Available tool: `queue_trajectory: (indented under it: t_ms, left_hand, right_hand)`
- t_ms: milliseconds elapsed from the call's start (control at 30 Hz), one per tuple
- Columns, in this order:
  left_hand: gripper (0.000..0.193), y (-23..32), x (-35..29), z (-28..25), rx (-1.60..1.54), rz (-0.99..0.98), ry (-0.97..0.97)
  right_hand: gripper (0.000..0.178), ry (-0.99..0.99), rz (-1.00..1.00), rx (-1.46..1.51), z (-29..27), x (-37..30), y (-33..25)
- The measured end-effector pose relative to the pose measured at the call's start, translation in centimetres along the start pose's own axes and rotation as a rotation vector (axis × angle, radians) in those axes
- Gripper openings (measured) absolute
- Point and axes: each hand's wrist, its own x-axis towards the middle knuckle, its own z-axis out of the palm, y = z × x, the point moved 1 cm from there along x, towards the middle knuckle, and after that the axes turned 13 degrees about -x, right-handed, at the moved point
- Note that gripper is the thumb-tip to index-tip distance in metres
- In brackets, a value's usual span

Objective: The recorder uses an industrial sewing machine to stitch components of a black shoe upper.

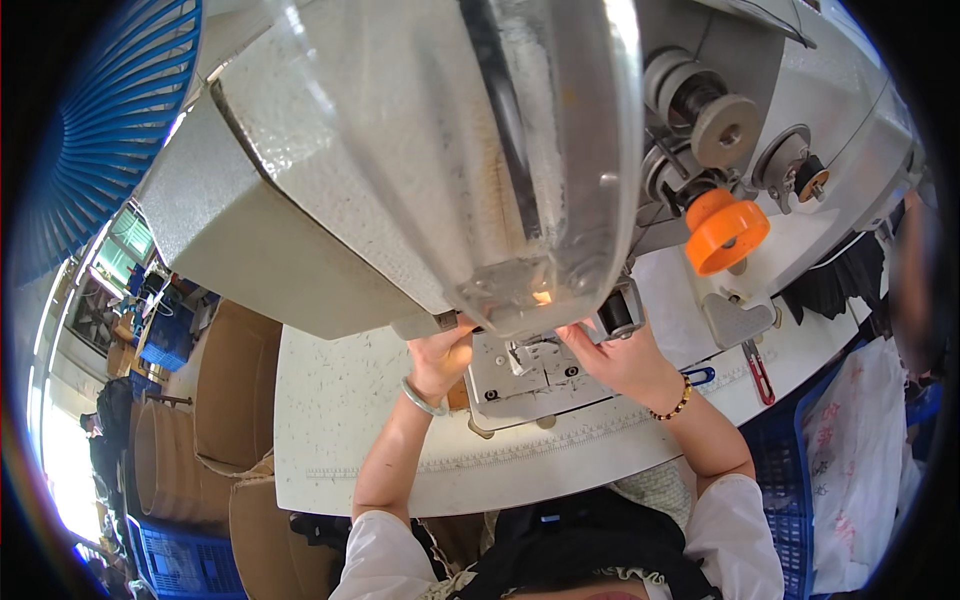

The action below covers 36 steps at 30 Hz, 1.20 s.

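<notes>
Both my hands reach under the head of a pale sewing machine (310, 230), one on either side of its metal plate (525, 378). My left hand (441, 362) is at the plate's left edge, its fingers mostly hidden beneath the machine head. To the right of the plate is my right hand (628, 360), its thumb pointing inward and its other fingers largely hidden behind a dark cylindrical part (620, 312). Whatever either hand holds is out of sight. A clear plastic guard (560, 200) hangs in front of the needle area. A small white scrap (519, 358) shows on the plate.
An orange knob (727, 232) juts from the machine. Red thread snips (759, 374) and a blue-handled tool (700, 376) lie on the white table (330, 420), right of my right hand. Cardboard boxes (235, 390) stand left; a blue crate (785, 480) is at lower right. A blue fan (120, 120) is upper left.
</notes>
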Motion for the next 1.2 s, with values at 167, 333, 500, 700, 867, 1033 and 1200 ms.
queue_trajectory:
  t_ms: [167,333,500,700,867,1033,1200]
  left_hand:
    - [0.031,0.2,0.1,0.2,-0.072,-0.066,0.067]
    - [0.028,0.0,-0.4,0.5,-0.143,-0.212,0.098]
    - [0.027,-0.6,-0.9,0.4,-0.157,-0.231,0.114]
    - [0.024,-0.7,-1.4,0.2,-0.141,-0.315,0.103]
    - [0.023,-0.4,-0.8,0.2,-0.054,-0.172,0.108]
    - [0.022,-0.4,-0.6,0.1,-0.100,-0.175,0.076]
    - [0.024,-2.3,-1.3,0.7,0.063,-0.101,0.055]
  right_hand:
    - [0.021,-0.009,-0.078,-0.086,0.0,-0.1,0.1]
    - [0.024,-0.031,-0.052,-0.070,0.1,-0.1,0.2]
    - [0.023,-0.025,-0.063,-0.036,0.1,-0.1,0.4]
    - [0.022,-0.040,-0.048,-0.013,0.4,-0.3,0.6]
    - [0.021,-0.044,-0.058,-0.030,0.3,-0.2,0.7]
    - [0.018,-0.030,-0.101,-0.090,0.3,0.2,0.5]
    - [0.011,-0.091,-0.017,-0.014,0.3,-0.1,0.7]
